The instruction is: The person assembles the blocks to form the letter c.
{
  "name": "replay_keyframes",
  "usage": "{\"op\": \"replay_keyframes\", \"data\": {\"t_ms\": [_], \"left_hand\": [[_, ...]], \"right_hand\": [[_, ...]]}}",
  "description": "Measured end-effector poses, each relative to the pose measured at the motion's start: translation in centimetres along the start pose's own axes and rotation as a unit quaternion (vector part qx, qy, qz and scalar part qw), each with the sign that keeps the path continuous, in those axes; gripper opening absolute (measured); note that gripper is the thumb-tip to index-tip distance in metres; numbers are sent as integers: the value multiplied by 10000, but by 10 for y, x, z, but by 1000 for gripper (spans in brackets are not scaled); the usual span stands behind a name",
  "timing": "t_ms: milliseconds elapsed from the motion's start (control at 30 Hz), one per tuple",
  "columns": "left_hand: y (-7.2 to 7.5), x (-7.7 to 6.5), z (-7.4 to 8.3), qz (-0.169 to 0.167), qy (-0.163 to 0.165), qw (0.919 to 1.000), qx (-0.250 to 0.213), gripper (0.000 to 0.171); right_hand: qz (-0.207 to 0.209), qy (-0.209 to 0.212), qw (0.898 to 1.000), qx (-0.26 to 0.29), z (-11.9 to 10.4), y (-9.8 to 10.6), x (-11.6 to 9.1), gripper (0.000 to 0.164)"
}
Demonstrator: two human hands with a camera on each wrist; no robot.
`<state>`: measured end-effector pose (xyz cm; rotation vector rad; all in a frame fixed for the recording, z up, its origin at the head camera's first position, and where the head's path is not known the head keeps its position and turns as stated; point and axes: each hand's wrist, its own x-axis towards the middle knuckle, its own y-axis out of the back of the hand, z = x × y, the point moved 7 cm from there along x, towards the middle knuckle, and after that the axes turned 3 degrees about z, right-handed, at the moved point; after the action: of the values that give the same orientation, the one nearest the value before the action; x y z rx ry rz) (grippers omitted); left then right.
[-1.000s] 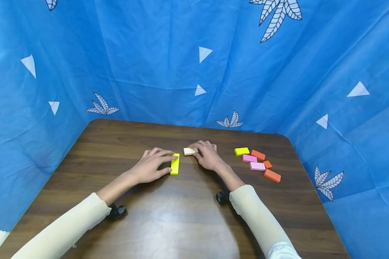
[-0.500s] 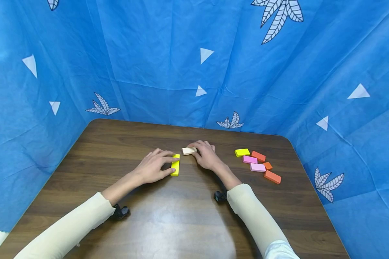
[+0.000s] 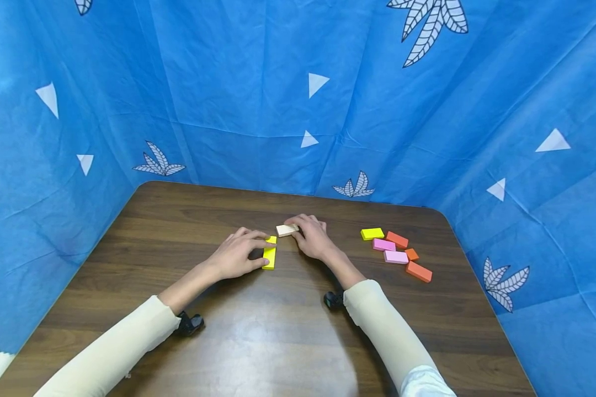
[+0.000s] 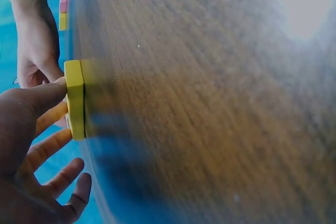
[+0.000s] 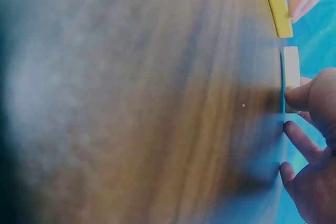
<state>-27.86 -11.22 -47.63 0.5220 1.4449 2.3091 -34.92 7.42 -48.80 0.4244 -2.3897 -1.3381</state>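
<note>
A yellow wooden block [image 3: 269, 255] lies lengthwise on the table, its long side running toward the viewer. My left hand [image 3: 235, 256] rests thumb and fingertips on it, the other fingers spread, as the left wrist view shows. Just beyond and to the right, a pale cream wooden block [image 3: 284, 231] lies crosswise. Its right end is pinched between the thumb and fingers of my right hand [image 3: 312, 237]. In the right wrist view the cream block [image 5: 291, 66] is separated by a small gap from the yellow block [image 5: 276, 3].
To the right on the brown wooden table [image 3: 258, 342] lies a loose group of blocks: a yellow block [image 3: 372, 234], a pink block [image 3: 384, 245], a light pink block [image 3: 395, 257] and several orange-red ones, including a red-orange block [image 3: 419, 272]. A blue curtain [image 3: 238, 99] surrounds the table's far edges.
My right hand has slid the cream block a little to the left, closer to the yellow block. My left thumb has moved slightly onto the yellow block, which stays almost in place.
</note>
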Motion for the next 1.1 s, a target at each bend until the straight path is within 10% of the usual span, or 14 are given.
{"op": "replay_keyframes", "data": {"t_ms": [1100], "left_hand": [[-2, -1, -3, 51, 53, 10000, -54, 45]], "right_hand": [[-186, 193, 9996, -62, -9, -7, 9, 32]]}}
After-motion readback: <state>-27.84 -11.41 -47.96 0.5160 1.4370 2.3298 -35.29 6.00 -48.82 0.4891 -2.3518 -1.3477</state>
